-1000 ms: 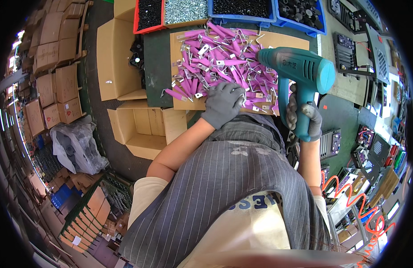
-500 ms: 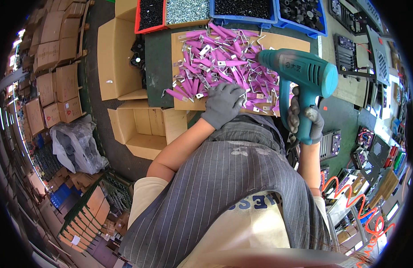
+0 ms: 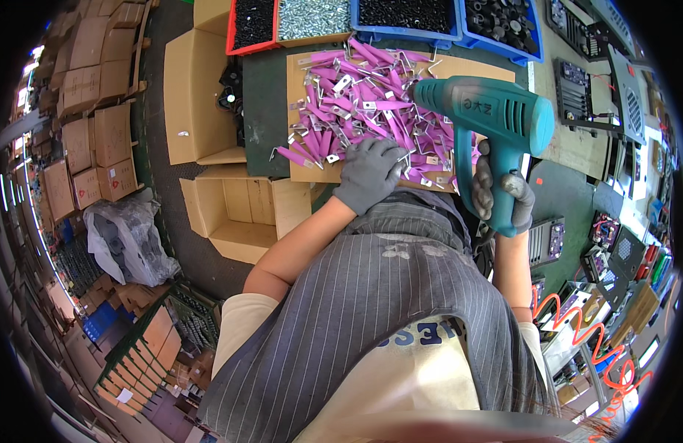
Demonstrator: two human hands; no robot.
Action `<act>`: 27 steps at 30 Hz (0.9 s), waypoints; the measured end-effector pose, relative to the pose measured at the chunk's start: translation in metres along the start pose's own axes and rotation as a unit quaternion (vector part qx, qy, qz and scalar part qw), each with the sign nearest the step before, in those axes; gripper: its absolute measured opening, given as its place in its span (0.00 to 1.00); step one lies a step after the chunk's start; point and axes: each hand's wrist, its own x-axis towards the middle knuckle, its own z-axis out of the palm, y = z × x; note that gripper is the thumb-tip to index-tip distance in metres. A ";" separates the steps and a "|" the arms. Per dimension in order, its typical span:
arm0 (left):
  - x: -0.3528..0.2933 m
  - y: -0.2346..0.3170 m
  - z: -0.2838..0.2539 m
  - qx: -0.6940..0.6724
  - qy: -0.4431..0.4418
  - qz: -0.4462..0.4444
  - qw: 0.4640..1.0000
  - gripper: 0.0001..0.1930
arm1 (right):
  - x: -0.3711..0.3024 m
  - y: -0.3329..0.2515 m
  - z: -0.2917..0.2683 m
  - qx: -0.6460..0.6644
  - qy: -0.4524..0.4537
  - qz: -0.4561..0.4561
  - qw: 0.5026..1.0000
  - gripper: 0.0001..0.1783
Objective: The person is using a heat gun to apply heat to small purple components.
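My right hand (image 3: 504, 193), in a grey glove, is wrapped round the handle of a teal heat gun (image 3: 496, 111). The gun lies level above the right side of a heap of magenta-sleeved metal tabs (image 3: 356, 96), its nozzle pointing left over them. These tabs have bent silver ends and lie jumbled on a flat cardboard sheet (image 3: 478, 68). At the heap's near edge rests my gloved left hand (image 3: 369, 173), fingers loosely bent and apart over the pieces. A silver tab end shows beside its fingers; the fingertips are partly hidden.
Along the far edge stand a red bin (image 3: 253, 50) of black parts, silver screws (image 3: 314, 18), and blue bins (image 3: 408, 35) of black pieces. Open cardboard boxes (image 3: 242, 214) are at left. Dark metal housings (image 3: 625, 92) lie at right, with a coiled orange hose (image 3: 574, 321) nearer me.
The heat gun has shifted slightly left, bringing its nozzle further over the heap. My left hand stays at the near edge of the pieces.
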 end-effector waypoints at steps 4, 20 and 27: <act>0.000 0.001 -0.001 -0.002 -0.005 -0.004 1.000 0.14 | -0.001 0.001 0.002 -0.021 0.009 0.010 1.000 0.36; 0.038 -0.002 -0.027 0.042 0.028 0.008 0.999 0.17 | -0.014 0.002 0.001 -0.054 0.049 -0.018 0.997 0.36; 0.101 -0.018 -0.021 0.146 0.050 -0.015 0.988 0.16 | -0.024 -0.002 -0.004 -0.030 0.059 -0.024 0.998 0.36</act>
